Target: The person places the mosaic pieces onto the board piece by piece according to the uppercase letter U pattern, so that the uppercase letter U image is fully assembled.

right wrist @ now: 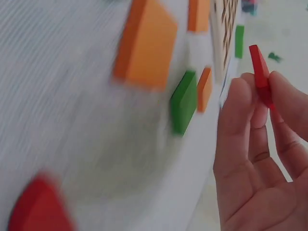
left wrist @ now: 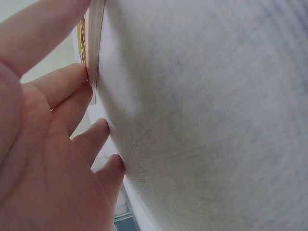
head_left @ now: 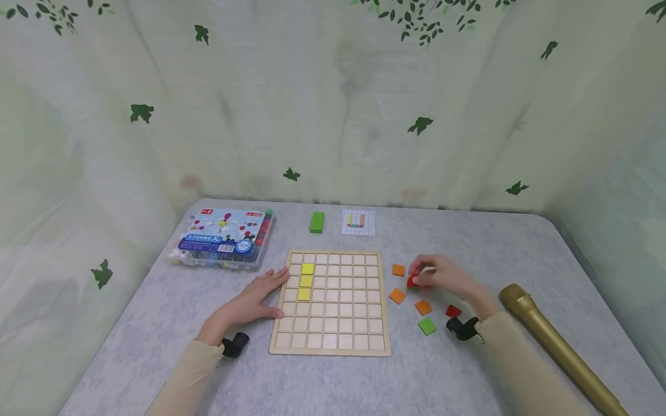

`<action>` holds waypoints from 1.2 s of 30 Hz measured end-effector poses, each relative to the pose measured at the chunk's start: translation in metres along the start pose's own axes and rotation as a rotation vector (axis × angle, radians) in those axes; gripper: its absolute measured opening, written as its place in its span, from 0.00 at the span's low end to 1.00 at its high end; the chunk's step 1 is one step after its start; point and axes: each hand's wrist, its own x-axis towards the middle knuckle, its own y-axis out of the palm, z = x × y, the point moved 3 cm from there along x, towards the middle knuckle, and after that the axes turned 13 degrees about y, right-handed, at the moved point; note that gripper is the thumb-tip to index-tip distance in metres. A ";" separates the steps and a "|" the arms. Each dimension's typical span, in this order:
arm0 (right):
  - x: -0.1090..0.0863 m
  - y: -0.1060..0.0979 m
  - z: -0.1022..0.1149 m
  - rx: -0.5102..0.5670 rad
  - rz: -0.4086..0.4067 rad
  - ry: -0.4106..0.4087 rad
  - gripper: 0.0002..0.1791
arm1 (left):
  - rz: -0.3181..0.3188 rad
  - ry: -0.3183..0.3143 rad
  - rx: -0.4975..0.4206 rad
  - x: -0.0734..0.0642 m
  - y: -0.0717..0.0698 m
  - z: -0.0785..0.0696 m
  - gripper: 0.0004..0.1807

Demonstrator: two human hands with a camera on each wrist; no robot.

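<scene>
My right hand (head_left: 442,276) pinches a small red tile (right wrist: 260,74) between thumb and fingers, raised off the table to the right of the board. Beneath it lies a green tile (right wrist: 184,103), mostly hidden by the hand in the head view. Fingers extended, my left hand (head_left: 255,297) rests at the left edge of a wooden grid board (head_left: 330,349), its fingertips touching the rim. Three yellow tiles (head_left: 306,281) fill neighbouring cells of one column near the board's left side. Around the right hand lie an orange tile (head_left: 424,307), more orange ones, a second red piece (head_left: 454,311) and another green tile (head_left: 427,326).
Behind the board are a green block (head_left: 317,222) and a printed pattern card (head_left: 358,223). A clear plastic case (head_left: 221,238) of coloured parts stands at the back left. Along the right side lies a gold microphone (head_left: 562,346), close to the right forearm.
</scene>
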 end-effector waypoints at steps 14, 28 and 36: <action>0.029 0.075 0.062 0.082 0.222 -0.150 0.07 | -0.001 -0.007 -0.005 0.000 0.001 0.000 0.48; 0.053 0.137 0.094 0.040 0.323 -0.199 0.09 | -0.006 -0.028 -0.008 -0.001 0.001 0.000 0.48; 0.062 0.164 0.106 -0.041 0.257 -0.200 0.08 | 0.001 -0.040 -0.014 0.000 0.001 0.000 0.48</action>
